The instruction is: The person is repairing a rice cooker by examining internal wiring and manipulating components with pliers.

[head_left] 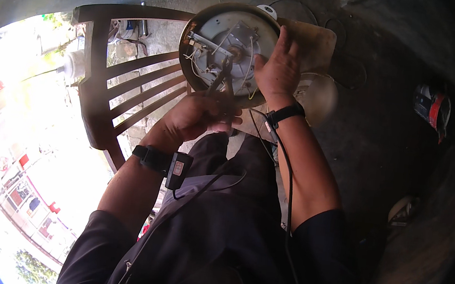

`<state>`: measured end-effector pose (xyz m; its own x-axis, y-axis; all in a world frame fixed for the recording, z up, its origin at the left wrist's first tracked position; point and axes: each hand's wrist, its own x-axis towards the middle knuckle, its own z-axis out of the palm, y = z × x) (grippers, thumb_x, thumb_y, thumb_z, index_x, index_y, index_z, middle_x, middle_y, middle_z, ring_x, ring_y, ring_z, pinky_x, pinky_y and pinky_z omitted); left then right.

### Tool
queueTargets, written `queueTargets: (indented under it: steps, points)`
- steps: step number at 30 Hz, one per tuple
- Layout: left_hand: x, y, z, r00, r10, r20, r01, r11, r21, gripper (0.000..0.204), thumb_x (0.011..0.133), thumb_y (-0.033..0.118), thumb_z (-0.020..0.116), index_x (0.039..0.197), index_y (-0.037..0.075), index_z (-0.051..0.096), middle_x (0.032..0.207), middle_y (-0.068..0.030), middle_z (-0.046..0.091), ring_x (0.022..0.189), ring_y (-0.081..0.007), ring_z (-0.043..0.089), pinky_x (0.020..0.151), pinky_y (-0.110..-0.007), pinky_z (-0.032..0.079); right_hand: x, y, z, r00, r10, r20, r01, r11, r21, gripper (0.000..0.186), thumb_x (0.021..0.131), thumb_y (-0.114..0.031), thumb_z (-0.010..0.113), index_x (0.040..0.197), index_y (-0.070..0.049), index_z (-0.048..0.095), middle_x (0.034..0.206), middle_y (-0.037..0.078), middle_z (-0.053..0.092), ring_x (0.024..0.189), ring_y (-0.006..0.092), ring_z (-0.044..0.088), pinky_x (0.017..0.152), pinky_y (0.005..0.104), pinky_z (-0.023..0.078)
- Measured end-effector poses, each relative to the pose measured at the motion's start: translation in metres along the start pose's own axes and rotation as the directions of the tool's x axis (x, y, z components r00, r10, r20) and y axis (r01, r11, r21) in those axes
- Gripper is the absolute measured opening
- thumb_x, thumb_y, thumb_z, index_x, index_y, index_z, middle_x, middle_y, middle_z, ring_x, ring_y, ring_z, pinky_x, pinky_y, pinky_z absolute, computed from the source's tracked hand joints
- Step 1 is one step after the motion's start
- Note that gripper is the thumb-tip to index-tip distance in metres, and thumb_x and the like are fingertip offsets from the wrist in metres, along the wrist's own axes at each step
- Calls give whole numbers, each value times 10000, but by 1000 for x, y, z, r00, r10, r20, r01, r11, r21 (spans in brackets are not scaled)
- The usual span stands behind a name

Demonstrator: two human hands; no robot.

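Note:
An opened round appliance (227, 21), with a dark rim and a pale metal inside, lies before me. Wires, a bracket and a central round part (238, 55) show in it; its exact kind I cannot tell. My left hand (194, 114) is closed around the handles of pliers (222, 77) at the near side. The pliers' jaws point into the appliance, close to the central part; whether they grip anything is too small to tell. My right hand (280, 75) rests against the appliance's right rim, fingers stretched out and thumb apart. A yellow wire (253, 93) hangs near that rim.
Under and right of the appliance is a brown board-like surface (317, 43). A slatted wooden frame (94, 82) stands at the left against bright daylight. A red and dark package (432, 109) lies on the floor at right. Cables (291, 177) run along my arms.

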<state>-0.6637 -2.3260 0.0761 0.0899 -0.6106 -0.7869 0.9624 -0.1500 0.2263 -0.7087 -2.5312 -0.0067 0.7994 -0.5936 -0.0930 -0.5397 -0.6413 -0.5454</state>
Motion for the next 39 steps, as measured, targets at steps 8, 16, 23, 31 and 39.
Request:
queueTargets:
  steps: [8, 16, 23, 31, 39]
  points:
    - [-2, 6, 3, 999, -31, -23, 30, 999, -38, 450, 812, -25, 478, 1249, -126, 517, 1113, -263, 648, 1001, -383, 695, 788, -374, 643, 1, -5, -5, 998, 41, 42, -41, 999, 6, 917, 781, -234, 773, 1531, -81, 268, 1353, 257, 469, 1199, 426, 524, 1010, 457, 464]
    - [-5, 23, 9, 992, -45, -115, 71, 969, 235, 543, 788, 29, 466, 1307, -127, 507, 1110, -238, 673, 989, -330, 715, 666, -293, 611, 2, -6, -7, 997, 58, 59, -58, 998, 1, 948, 793, -272, 788, 1550, -132, 234, 1363, 254, 466, 1171, 451, 549, 975, 478, 496]
    - [-7, 50, 17, 969, -121, -215, 205, 878, 433, 385, 902, 62, 515, 1266, -61, 548, 1069, -202, 688, 886, -294, 734, 654, -312, 595, 1, -4, -10, 995, 77, 60, -79, 996, 35, 922, 794, -262, 785, 1541, -145, 257, 1333, 244, 481, 1162, 434, 562, 953, 480, 507]
    - [-7, 76, 23, 921, -205, -331, 372, 714, 593, 391, 958, 102, 492, 1324, -31, 525, 1055, -197, 697, 903, -308, 735, 788, -387, 592, 1, -1, -7, 998, 56, 32, -59, 996, 70, 890, 786, -234, 789, 1525, -134, 303, 1310, 224, 493, 1149, 406, 572, 932, 464, 520]
    - [-2, 98, 26, 898, -227, -377, 433, 608, 665, 326, 985, 120, 459, 1259, -25, 559, 1044, -210, 713, 896, -312, 741, 723, -381, 571, -1, 1, -3, 999, 43, -10, -42, 997, 67, 887, 787, -233, 784, 1528, -137, 306, 1352, 228, 479, 1156, 411, 581, 910, 460, 539]
